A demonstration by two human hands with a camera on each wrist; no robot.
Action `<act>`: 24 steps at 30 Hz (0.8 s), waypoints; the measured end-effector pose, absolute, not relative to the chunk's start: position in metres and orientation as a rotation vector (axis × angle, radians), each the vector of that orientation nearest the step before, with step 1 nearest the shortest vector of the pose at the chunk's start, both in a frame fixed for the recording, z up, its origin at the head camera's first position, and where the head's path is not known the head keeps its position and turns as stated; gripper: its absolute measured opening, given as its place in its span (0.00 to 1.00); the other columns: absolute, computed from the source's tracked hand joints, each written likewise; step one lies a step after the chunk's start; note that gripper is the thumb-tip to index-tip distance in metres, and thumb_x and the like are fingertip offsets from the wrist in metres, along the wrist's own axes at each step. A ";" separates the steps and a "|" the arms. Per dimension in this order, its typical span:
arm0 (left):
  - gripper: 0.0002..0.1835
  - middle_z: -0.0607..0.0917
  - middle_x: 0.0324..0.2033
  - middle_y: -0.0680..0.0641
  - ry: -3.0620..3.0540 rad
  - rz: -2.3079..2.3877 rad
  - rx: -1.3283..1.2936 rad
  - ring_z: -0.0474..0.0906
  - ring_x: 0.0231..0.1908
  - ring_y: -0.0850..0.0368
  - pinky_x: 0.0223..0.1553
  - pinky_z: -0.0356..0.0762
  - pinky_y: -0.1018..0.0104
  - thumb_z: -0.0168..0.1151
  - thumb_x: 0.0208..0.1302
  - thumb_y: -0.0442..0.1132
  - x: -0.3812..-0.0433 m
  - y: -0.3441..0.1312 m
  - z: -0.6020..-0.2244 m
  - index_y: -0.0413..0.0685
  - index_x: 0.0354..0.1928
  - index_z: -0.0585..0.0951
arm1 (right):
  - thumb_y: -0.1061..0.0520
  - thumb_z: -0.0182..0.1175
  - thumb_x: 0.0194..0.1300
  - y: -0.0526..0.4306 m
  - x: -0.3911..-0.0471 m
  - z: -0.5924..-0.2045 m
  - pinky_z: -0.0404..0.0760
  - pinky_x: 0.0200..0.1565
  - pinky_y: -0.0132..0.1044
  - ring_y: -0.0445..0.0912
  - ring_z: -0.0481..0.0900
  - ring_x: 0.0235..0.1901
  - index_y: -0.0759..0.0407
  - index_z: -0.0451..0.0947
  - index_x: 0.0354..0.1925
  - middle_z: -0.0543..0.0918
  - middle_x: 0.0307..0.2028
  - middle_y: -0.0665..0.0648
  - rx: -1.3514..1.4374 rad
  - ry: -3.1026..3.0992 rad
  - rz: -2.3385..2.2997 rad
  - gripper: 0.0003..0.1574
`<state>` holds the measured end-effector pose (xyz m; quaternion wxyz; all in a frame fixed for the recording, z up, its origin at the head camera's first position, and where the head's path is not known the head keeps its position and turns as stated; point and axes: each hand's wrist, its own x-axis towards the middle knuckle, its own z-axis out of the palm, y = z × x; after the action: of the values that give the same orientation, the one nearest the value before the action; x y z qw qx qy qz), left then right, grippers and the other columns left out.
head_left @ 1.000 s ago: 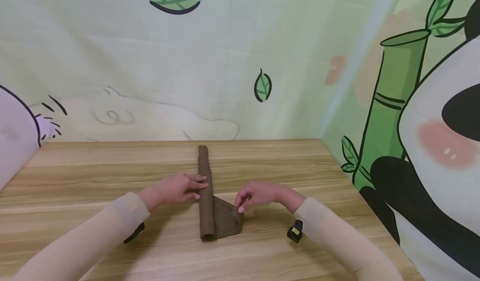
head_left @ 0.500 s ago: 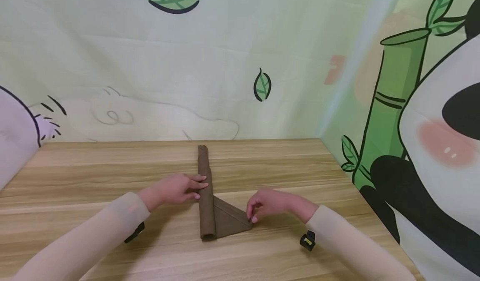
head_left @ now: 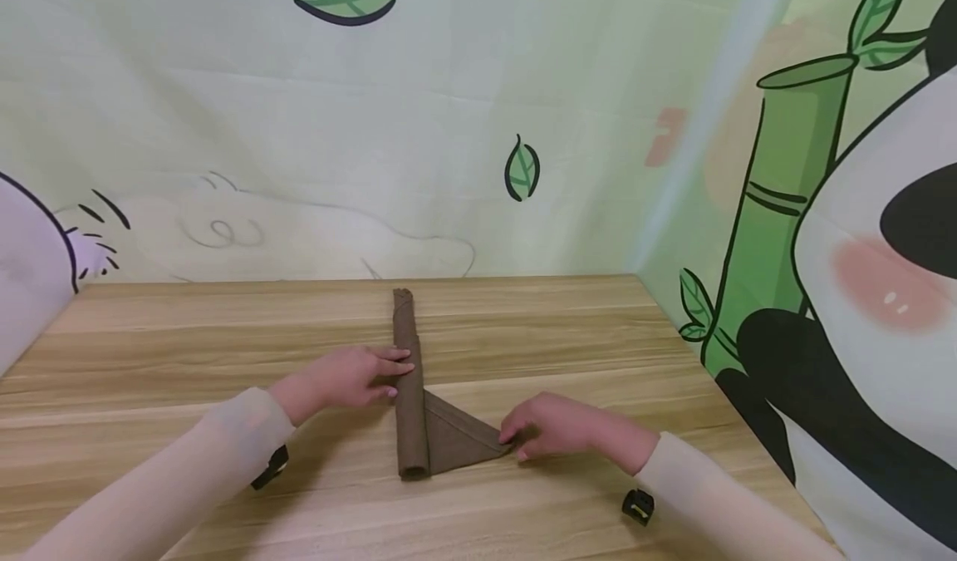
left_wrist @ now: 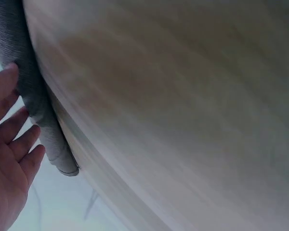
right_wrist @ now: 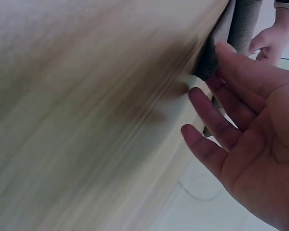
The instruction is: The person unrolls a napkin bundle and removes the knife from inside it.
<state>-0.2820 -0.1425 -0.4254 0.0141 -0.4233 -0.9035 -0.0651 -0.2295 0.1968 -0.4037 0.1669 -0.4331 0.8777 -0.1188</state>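
Brown cloth [head_left: 410, 420], tube-rolled, triangular flap [head_left: 458, 440]

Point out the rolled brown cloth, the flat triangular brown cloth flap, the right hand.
Rolled brown cloth [head_left: 410, 409], head view, about mid-length.
Flat triangular brown cloth flap [head_left: 454, 439], head view, centre.
Right hand [head_left: 555, 426], head view, back of hand.

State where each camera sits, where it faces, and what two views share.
Head: head-worn, facing forward and down at the brown roll and flap; left hand, right hand and sleeves show.
Left wrist: worn there, facing the roll and table; only the left hand shows.
Right wrist: worn there, facing the flap; the right hand shows close, the left hand beyond.
Head and right wrist share both hands, roll and flap.
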 end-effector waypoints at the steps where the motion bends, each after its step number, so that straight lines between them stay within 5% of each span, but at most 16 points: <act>1: 0.22 0.77 0.63 0.37 -2.806 -0.190 -1.308 0.77 0.61 0.37 0.60 0.77 0.46 0.61 0.68 0.42 -0.281 -0.142 -0.425 0.43 0.62 0.78 | 0.57 0.66 0.63 0.197 -0.229 -0.403 0.79 0.61 0.39 0.49 0.84 0.54 0.59 0.84 0.50 0.87 0.51 0.57 -1.256 2.504 -0.318 0.17; 12: 0.15 0.85 0.56 0.43 -2.584 -0.193 -1.448 0.83 0.55 0.47 0.54 0.83 0.54 0.59 0.69 0.41 -0.227 -0.130 -0.413 0.45 0.54 0.83 | 0.55 0.55 0.73 0.169 -0.231 -0.397 0.74 0.67 0.43 0.50 0.75 0.65 0.60 0.76 0.63 0.79 0.64 0.57 -1.400 2.619 -0.162 0.23; 24: 0.19 0.81 0.62 0.45 -2.484 -0.180 -1.722 0.77 0.63 0.50 0.60 0.79 0.59 0.52 0.74 0.42 -0.195 -0.123 -0.418 0.45 0.61 0.79 | 0.49 0.54 0.74 0.132 -0.246 -0.417 0.67 0.72 0.39 0.49 0.64 0.73 0.61 0.63 0.72 0.67 0.73 0.58 -1.514 2.489 -0.007 0.35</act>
<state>-0.1947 -0.1226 -0.4182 0.0571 -0.5678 -0.8190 -0.0594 -0.2459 0.1316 -0.4167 0.1142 -0.5162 0.8488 -0.0025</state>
